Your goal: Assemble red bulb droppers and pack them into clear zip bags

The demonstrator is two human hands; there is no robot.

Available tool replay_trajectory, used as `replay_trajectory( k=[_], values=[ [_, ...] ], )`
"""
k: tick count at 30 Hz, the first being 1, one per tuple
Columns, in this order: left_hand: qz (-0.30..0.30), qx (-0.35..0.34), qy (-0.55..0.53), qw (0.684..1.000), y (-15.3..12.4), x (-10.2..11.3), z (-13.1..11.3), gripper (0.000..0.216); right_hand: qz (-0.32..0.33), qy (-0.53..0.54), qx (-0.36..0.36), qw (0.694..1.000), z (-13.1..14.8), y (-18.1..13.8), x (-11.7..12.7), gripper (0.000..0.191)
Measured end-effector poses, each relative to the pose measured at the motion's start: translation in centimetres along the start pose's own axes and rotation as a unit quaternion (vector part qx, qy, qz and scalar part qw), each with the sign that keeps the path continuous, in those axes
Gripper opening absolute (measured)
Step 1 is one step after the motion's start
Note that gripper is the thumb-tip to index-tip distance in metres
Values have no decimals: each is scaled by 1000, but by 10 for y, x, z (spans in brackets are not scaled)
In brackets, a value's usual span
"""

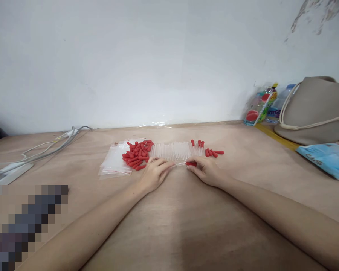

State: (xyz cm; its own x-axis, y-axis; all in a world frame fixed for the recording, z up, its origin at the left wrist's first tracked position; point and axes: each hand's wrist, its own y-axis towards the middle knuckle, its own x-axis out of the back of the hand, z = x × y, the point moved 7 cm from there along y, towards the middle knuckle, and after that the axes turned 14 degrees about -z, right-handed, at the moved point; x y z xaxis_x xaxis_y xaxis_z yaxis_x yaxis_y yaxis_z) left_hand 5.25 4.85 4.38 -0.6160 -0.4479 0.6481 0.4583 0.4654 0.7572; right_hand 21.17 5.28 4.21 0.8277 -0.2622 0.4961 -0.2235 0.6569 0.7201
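Note:
Between my hands lies a clear dropper tube (180, 164), level with the table. My left hand (156, 172) pinches its left end. At its right end is a red rubber bulb (191, 163), gripped by the fingers of my right hand (203, 170); how far the tube sits inside the bulb I cannot tell. Just behind my hands a row of clear tubes (172, 149) lies side by side. Red bulbs cap a few tubes (199, 143) at the row's right. A pile of red bulbs (136, 153) rests left of the row, and several more bulbs (213, 152) lie to the right.
Clear zip bags (114, 162) lie under and beside the bulb pile. A power strip (15, 173) with cables is at the left. Drink bottles (261, 105), a beige bag (316, 109) and a blue tissue pack (326, 160) stand or lie at the right. A wall rises behind.

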Motion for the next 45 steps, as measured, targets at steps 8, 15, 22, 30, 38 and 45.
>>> replay_trajectory(
  k=[8, 15, 22, 30, 38, 45],
  values=[
    [14, -4, -1, 1000, -1, -2, 0, 26, 13, 20, 15, 1000, -1, -2, -2, 17],
    [39, -19, -35, 998, 0, -4, -3, 26, 15, 13, 68, 997, 5, -4, -2, 15],
    [40, -35, -48, 997, 0, -4, -7, 28, 1, -9, 120, 993, 10, -6, -1, 16],
    [37, -38, -52, 997, 1, -2, -10, 27, -2, -37, 187, 982, 21, -10, -1, 17],
    [-21, -34, -43, 998, 2, 0, -3, 26, 14, -74, 164, 984, 8, -4, -8, 15],
    [-49, -31, 28, 998, 5, 4, 1, 18, -15, -48, 76, 996, -3, 5, 0, 6]
  ],
)
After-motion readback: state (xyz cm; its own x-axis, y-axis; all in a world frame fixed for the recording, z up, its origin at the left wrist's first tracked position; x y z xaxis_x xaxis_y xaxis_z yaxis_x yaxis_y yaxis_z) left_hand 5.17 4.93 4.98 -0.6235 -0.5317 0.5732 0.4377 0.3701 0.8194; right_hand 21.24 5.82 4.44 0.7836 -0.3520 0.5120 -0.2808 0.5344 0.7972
